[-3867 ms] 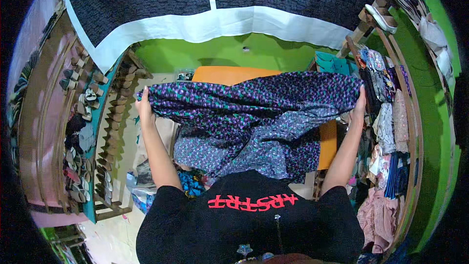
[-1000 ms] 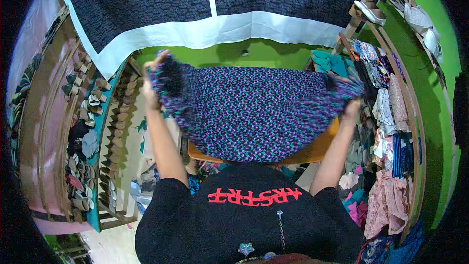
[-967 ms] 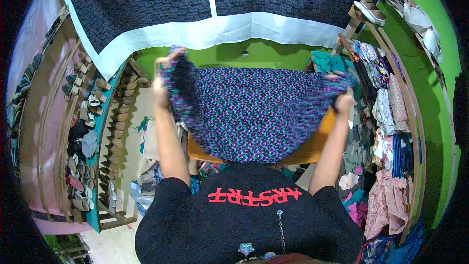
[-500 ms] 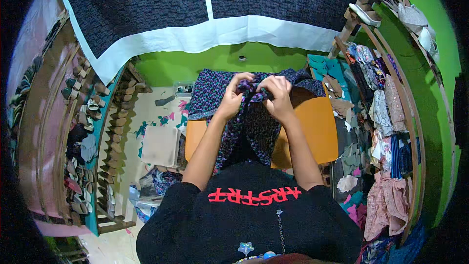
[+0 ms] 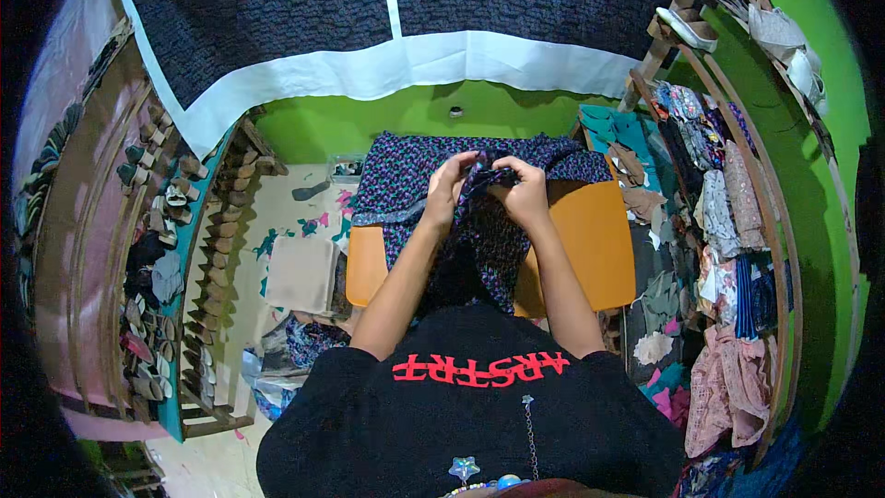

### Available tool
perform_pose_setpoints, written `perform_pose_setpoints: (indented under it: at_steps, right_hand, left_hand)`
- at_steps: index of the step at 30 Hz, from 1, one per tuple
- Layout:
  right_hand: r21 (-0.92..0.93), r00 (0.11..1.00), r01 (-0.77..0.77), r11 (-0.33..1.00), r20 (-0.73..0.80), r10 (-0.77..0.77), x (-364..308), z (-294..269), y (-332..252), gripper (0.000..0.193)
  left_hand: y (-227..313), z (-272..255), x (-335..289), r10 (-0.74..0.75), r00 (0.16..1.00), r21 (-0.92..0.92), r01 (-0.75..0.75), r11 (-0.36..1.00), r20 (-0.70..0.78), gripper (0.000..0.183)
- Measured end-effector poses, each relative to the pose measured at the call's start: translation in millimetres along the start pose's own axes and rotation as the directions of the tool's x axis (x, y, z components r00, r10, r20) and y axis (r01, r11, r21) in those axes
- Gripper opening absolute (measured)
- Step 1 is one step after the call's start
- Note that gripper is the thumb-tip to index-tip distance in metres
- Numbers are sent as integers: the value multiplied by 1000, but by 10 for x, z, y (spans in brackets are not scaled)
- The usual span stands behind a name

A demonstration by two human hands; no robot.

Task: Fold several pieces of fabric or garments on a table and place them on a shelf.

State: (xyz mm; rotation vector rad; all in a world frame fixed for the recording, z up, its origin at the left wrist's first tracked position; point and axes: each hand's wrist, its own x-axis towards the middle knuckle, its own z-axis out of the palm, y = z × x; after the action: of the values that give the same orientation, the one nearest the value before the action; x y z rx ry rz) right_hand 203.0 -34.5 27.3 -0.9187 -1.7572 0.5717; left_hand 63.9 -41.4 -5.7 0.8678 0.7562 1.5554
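A dark patterned cloth (image 5: 396, 166) with small purple, pink and teal spots is spread over an orange-topped table (image 5: 585, 240). One part of it is lifted and hangs down toward my lap between my forearms. My left hand (image 5: 448, 189) has its thumb and fingers closed on a raised, bunched edge of this cloth. Close beside it, my right hand (image 5: 525, 192) pinches the same cloth, its fingers curled. Just what lies between the fingertips is partly hidden. A pale greyish strip runs along the cloth's left front border.
To the left stand a pale stool (image 5: 300, 274), a clear box (image 5: 347, 167) and a wooden rack of shoe forms (image 5: 221, 249); scraps litter the floor. At right, fabric pieces (image 5: 659, 300) lie beside a rack of hanging cloths (image 5: 728, 378). A dark curtain (image 5: 277, 18) hangs ahead.
The bunched twist of cloth between my hands has shifted and shows less. My left fingers have straightened somewhat; my right hand has moved slightly, its fingers curled tighter.
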Motion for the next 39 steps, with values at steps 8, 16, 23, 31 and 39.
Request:
perform_pose_setpoints:
  at_steps: [8,16,23,31,39]
  right_hand:
    - [-100,975,-209,973,60,215,27,-45,21,24]
    - [166,976,-155,974,179,125,81,-129,13,36]
    - [-126,876,19,992,481,44,323,-140,246,27]
    - [-172,979,-83,982,168,113,758,-225,411,38]
    - [-180,994,-99,979,-55,91,849,-515,752,36]
  left_hand:
    - [113,170,-158,23,965,336,-113,935,261,28]
    - [90,-11,-68,181,930,503,-328,800,319,20]
    - [298,135,-188,410,904,639,-386,666,119,19]
    - [-397,61,-852,307,887,708,-461,536,345,53]
    - [-841,-764,-966,-588,764,888,44,458,265,86]
